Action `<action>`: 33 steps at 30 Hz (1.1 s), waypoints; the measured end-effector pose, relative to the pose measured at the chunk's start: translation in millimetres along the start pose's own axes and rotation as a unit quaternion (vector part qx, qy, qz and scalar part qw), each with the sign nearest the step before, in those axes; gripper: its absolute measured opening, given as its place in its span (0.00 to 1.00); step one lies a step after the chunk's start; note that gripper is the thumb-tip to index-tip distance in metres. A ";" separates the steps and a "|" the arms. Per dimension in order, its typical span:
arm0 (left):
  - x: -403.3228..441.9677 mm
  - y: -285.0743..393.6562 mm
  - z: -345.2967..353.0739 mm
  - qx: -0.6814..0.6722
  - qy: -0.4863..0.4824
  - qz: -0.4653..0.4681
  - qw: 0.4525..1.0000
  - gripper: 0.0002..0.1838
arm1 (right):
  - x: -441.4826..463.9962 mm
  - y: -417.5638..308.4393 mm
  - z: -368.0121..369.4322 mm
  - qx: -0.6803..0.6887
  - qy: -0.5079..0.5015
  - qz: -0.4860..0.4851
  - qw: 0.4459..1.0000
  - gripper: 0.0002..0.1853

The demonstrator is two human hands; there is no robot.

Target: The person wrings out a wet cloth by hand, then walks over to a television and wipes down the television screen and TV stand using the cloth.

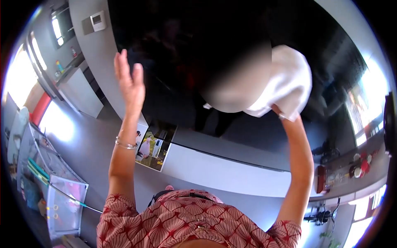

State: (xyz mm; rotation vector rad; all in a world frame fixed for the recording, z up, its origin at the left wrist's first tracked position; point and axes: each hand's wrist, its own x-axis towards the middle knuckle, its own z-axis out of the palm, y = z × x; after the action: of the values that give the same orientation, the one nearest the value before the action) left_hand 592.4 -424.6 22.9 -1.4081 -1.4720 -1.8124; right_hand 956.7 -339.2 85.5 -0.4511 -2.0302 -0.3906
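My left hand (131, 84) is raised beside the left edge of a large glossy black screen (165, 53), its fingers apart and nothing in it. A white cloth (291, 78) lies against the right half of the screen and looks smeared by motion. My right hand (278, 110) is at the lower edge of this cloth, mostly covered by it, and holds it. Part of the cloth area is blurred out. Reflections show faintly on the black surface.
A photo collage (153, 149) stands below the screen's left corner, beside a white ledge (223, 167). On the wall at upper left is a thermostat (98, 21). A mesh playpen (66, 202) stands at lower left. Red and white decorations (364, 165) are at right.
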 end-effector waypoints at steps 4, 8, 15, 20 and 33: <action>-12.4 -8.8 20.9 0.097 -0.031 -0.027 0.994 0.30 | -99.1 77.4 -89.3 -0.177 0.063 0.126 0.974 0.14; -18.3 -16.1 32.7 0.115 -0.049 -0.024 0.992 0.38 | -183.0 134.7 -168.8 -0.268 0.119 0.215 0.932 0.14; -19.4 -15.9 39.9 0.154 -0.032 -0.012 0.987 0.48 | -213.1 168.1 -230.0 -0.324 0.189 0.259 0.890 0.14; -16.1 -13.7 43.8 0.195 0.002 0.054 0.979 0.47 | -111.2 141.8 -180.9 -0.306 0.217 0.182 0.909 0.14; -16.9 -25.4 44.8 0.128 0.019 0.126 0.984 0.41 | 178.8 -53.4 97.1 -0.113 0.130 -0.123 0.977 0.15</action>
State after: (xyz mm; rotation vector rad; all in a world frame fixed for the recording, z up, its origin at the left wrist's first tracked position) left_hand 598.6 -379.9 -7.2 -1.3542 -1.3810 -1.4328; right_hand 777.4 -315.1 192.9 -0.2678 -1.7960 -0.7973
